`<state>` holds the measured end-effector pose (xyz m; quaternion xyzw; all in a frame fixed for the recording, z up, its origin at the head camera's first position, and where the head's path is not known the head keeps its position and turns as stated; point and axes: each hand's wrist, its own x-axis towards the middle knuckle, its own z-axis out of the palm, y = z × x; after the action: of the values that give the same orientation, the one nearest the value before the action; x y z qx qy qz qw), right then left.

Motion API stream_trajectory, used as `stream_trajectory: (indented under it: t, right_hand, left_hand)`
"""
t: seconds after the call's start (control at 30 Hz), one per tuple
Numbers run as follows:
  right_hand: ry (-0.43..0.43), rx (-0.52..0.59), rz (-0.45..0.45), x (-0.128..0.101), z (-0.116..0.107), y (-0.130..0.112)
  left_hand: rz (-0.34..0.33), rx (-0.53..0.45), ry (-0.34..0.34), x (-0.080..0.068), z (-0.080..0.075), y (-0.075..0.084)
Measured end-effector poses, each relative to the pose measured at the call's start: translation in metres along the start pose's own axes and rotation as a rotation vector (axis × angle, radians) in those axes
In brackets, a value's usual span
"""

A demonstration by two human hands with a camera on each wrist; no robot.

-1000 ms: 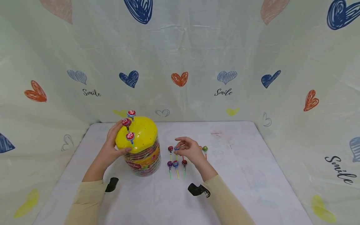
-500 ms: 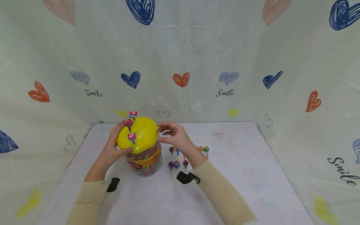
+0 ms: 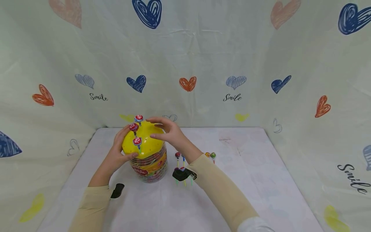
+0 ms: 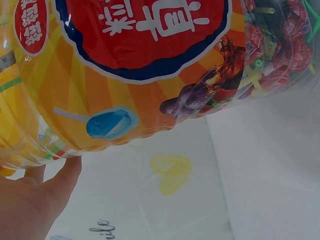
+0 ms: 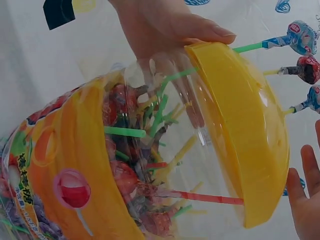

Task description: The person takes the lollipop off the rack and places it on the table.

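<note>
A large clear plastic jar (image 3: pixel 149 169) full of wrapped lollipops stands on the table, topped by a yellow domed lid (image 3: pixel 149 146). Three lollipops (image 3: pixel 137 141) stick up from holes on the lid's left side. With thumb and fingers spread around the lid and neck, my left hand (image 3: pixel 116 151) holds the jar. My right hand (image 3: pixel 171 132) hovers at the lid's right side, thumb and fingers apart, and no object shows in it. In the right wrist view, sticks and red wrappers show through the jar's clear neck (image 5: pixel 175 150).
Several loose lollipops (image 3: pixel 177 155) lie in rows right of the jar, partly hidden by my right forearm and its black wrist camera (image 3: pixel 181 174). An orange and a green lollipop (image 3: pixel 213 155) lie farther right. Behind the table (image 3: pixel 246 180) hangs a heart-printed curtain (image 3: pixel 203 58).
My right hand has left the loose lollipops and moved left and up to the lid, its fingers spreading over the right side. The left hand keeps its hold on the jar.
</note>
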<state>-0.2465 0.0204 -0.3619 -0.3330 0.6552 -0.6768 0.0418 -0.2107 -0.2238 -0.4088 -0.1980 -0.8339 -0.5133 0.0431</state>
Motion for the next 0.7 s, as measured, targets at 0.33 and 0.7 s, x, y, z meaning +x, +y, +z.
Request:
stream_trajectory:
  t: [0.33,0.7]
  right_hand:
    - [-0.104,-0.022,-0.020,0.013,0.004,-0.001]
    - [-0.143,-0.058,-0.009,0.018,0.008,-0.008]
  left_hand:
    - [0.006,-0.005,-0.012,-0.001,0.001,0.001]
    - [-0.005,0.007,-0.013,-0.001,0.000,0.003]
